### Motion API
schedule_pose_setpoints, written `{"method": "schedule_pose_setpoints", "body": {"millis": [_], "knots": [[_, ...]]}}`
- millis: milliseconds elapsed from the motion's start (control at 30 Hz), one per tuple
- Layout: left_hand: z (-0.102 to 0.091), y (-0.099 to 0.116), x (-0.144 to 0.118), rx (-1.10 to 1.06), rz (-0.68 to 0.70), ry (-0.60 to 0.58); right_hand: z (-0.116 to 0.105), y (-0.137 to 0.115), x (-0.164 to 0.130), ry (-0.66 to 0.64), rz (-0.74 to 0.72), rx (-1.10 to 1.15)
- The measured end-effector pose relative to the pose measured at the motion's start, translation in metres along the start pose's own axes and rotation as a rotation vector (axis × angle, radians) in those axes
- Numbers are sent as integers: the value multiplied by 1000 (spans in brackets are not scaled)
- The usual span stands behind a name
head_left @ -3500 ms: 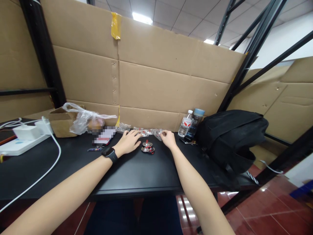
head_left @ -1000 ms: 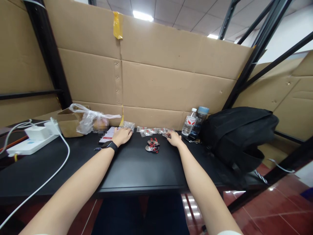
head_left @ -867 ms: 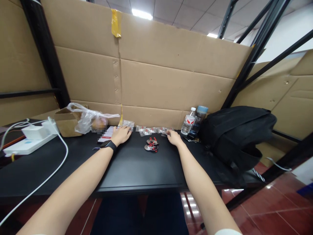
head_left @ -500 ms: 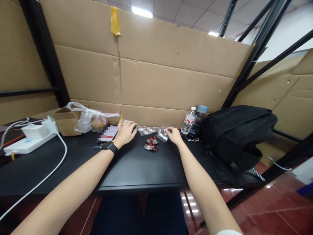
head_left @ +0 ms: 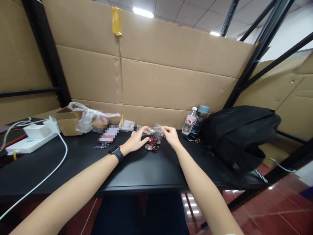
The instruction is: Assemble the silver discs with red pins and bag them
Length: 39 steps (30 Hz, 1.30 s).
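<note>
Both my hands meet over the middle of the black table [head_left: 137,169]. My left hand [head_left: 135,141], with a black watch on the wrist, and my right hand [head_left: 170,136] pinch a small clear plastic packet [head_left: 154,131] from either side, lifted just above the table. Below it lie small silver discs with red loops [head_left: 152,146]. Another clear packet [head_left: 127,125] lies by the cardboard wall behind my left hand.
A cardboard wall [head_left: 156,71] backs the table. At left are a white power strip with cable [head_left: 26,143], a brown box [head_left: 67,122] and a plastic bag [head_left: 89,119]. Two bottles [head_left: 195,120] and a black backpack [head_left: 239,137] stand at right.
My left hand left the packets by the wall and came right to meet my right hand. Both now hold one packet raised above the silver discs.
</note>
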<state>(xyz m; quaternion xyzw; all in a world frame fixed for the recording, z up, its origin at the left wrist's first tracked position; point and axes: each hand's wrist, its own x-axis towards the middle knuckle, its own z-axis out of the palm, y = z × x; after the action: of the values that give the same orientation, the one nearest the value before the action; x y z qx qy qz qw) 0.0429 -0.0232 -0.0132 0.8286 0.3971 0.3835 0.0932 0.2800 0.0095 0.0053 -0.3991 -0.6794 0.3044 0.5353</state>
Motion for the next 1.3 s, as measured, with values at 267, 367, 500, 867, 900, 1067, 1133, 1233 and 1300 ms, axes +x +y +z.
{"method": "schedule_pose_setpoints", "body": {"millis": [267,367,500,867,900,1067,1133,1233,1300], "knots": [[-2,7,-2,299,124,110,0,-5,1,200,46,330],[-5,12,-2,444,196,164,8,-5,-2,123,134,402],[-8,6,1,500,286,153,15,-3,-3,41,173,391],[-36,-69,-3,731,-246,244,12,23,7,-96,-192,-397],[-34,-74,-5,737,-276,203,14,23,10,-142,-209,-449],[-26,-85,-7,696,-302,69,35,20,40,-410,-217,-770],[-25,-86,-6,690,-290,52,46,19,53,-488,-203,-894],[-23,-88,-6,689,-271,32,62,19,71,-580,-143,-1018],[-22,-89,-6,680,-264,40,68,20,80,-603,-115,-1031]]}}
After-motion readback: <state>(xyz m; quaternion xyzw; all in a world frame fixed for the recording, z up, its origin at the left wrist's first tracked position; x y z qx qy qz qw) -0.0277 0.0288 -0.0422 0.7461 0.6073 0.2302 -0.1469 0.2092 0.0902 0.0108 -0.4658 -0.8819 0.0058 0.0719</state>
